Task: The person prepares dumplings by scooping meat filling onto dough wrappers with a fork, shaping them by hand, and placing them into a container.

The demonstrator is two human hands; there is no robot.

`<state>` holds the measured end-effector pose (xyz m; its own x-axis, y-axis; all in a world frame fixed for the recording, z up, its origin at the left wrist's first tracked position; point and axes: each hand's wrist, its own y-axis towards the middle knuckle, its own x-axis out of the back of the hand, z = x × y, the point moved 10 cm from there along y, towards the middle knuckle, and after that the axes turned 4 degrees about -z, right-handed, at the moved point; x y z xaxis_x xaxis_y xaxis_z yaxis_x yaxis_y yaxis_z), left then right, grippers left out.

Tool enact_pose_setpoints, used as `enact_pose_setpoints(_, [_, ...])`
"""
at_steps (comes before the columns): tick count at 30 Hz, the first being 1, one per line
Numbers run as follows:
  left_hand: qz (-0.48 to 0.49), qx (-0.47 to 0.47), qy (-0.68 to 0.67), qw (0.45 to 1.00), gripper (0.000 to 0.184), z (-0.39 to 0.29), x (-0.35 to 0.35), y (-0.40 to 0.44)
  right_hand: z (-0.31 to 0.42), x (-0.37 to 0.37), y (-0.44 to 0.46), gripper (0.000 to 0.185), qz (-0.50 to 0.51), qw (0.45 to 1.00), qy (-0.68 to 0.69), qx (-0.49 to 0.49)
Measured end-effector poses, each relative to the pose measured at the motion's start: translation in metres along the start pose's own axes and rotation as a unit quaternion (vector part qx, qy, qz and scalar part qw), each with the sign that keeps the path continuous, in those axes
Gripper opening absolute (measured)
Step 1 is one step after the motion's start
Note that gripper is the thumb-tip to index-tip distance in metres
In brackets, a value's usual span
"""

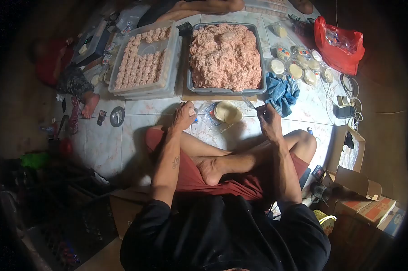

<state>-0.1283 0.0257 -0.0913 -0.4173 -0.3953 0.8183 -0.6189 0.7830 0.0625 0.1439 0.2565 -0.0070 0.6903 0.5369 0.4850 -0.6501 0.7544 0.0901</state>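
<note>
11 o'clock: tray [168,56] of pink mounds [138,70], ranked in rows, likely to save space. Just before 12: my left hand [183,117], fingers curled round a small pale piece [191,111], probably to steady it. 12 o'clock: round wrappers [228,113] near me, tub [263,77] of pink mince [225,54] beyond, seemingly central so both hands reach. 1 o'clock: my right hand [270,121], fingers closed on a flat blade [249,103], tip towards the tub; blue cloth [283,93] beyond.
</note>
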Motion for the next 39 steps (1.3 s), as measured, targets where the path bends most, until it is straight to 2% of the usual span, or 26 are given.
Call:
enact_pose_setpoints(6, [-0.050, -0.014, -0.012, 0.999, 0.035, -0.015, 0.012, 0.000, 0.002, 0.002, -0.002, 0.013, -0.001, 1.000, 0.009, 0.024])
enact_pose_setpoints(8, [0.005, 0.013, 0.017, 1.000, 0.037, -0.007, -0.002, 0.001, -0.002, -0.002, -0.002, 0.012, 0.012, 1.000, -0.001, 0.018])
enact_pose_setpoints(10, [0.006, 0.002, 0.020, 1.000, 0.042, -0.007, -0.005, 0.001, 0.004, 0.000, -0.002, 0.012, -0.006, 0.999, 0.003, 0.051])
enact_pose_setpoints(12, [0.007, -0.009, 0.024, 1.000, 0.048, -0.010, -0.005, 0.000, 0.002, 0.000, -0.003, 0.012, -0.003, 1.000, -0.007, 0.030])
enact_pose_setpoints(14, [-0.036, -0.012, 0.064, 0.997, 0.062, -0.016, 0.005, -0.005, 0.001, 0.001, -0.004, 0.012, -0.001, 1.000, -0.017, 0.007])
enact_pose_setpoints(15, [-0.036, -0.013, 0.062, 0.997, 0.062, -0.022, 0.008, -0.008, 0.002, 0.002, -0.004, 0.012, -0.001, 1.000, -0.013, 0.002])
enact_pose_setpoints(17, [-0.061, 0.024, 0.076, 0.995, 0.072, -0.033, 0.026, -0.014, 0.000, 0.003, -0.006, 0.011, -0.002, 1.000, -0.014, -0.002])
enact_pose_setpoints(18, [-0.062, 0.023, 0.072, 0.995, 0.072, -0.045, 0.031, -0.015, -0.001, 0.006, -0.005, 0.011, -0.029, 0.999, -0.028, 0.011])
enact_pose_setpoints(20, [-0.149, 0.090, 0.012, 0.985, 0.060, -0.054, 0.049, -0.022, 0.011, 0.013, -0.006, 0.009, -0.068, 0.996, -0.036, 0.035])
enact_pose_setpoints(21, [-0.153, 0.091, 0.008, 0.984, 0.060, -0.061, 0.041, -0.023, 0.016, 0.013, -0.003, 0.009, -0.068, 0.996, -0.040, 0.040])
enact_pose_setpoints(23, [-0.081, -0.018, -0.101, 0.991, 0.048, -0.095, -0.004, -0.023, 0.038, 0.011, 0.004, 0.007, -0.079, 0.985, -0.095, 0.117])
enact_pose_setpoints(25, [-0.030, -0.121, -0.081, 0.989, 0.041, -0.121, -0.066, -0.029, 0.050, -0.005, 0.016, 0.006, -0.069, 0.977, -0.116, 0.166])
enact_pose_setpoints(27, [-0.167, -0.211, 0.104, 0.958, 0.027, -0.160, -0.068, -0.044, 0.071, -0.027, 0.029, 0.004, -0.070, 0.953, -0.147, 0.255])
enact_pose_setpoints(28, [-0.173, -0.203, 0.104, 0.958, 0.027, -0.159, -0.068, -0.042, 0.085, -0.035, 0.040, 0.006, -0.067, 0.958, -0.169, 0.220])
enact_pose_setpoints(31, [-0.176, -0.228, 0.153, 0.945, 0.024, -0.162, -0.068, -0.038, 0.103, -0.048, 0.062, 0.006, -0.069, 0.953, -0.194, 0.221])
enact_pose_setpoints(33, [-0.084, -0.213, 0.143, 0.963, 0.024, -0.153, -0.083, -0.034, 0.112, -0.039, 0.061, 0.006, -0.081, 0.956, -0.191, 0.209])
enact_pose_setpoints(34, [-0.085, -0.212, 0.138, 0.964, 0.024, -0.154, -0.076, -0.034, 0.118, -0.034, 0.059, 0.007, -0.081, 0.955, -0.193, 0.211])
enact_pose_setpoints(36, [0.020, -0.152, 0.056, 0.987, 0.029, -0.141, -0.083, -0.029, 0.121, -0.027, 0.054, 0.009, -0.070, 0.953, -0.216, 0.199])
enact_pose_setpoints(37, [0.016, -0.154, 0.050, 0.987, 0.029, -0.138, -0.087, -0.030, 0.117, -0.029, 0.055, 0.009, -0.071, 0.952, -0.221, 0.201])
enact_pose_setpoints(39, [-0.162, -0.198, -0.012, 0.967, 0.035, -0.141, -0.065, -0.037, 0.085, -0.045, 0.064, 0.010, 0.000, 0.945, -0.282, 0.164])
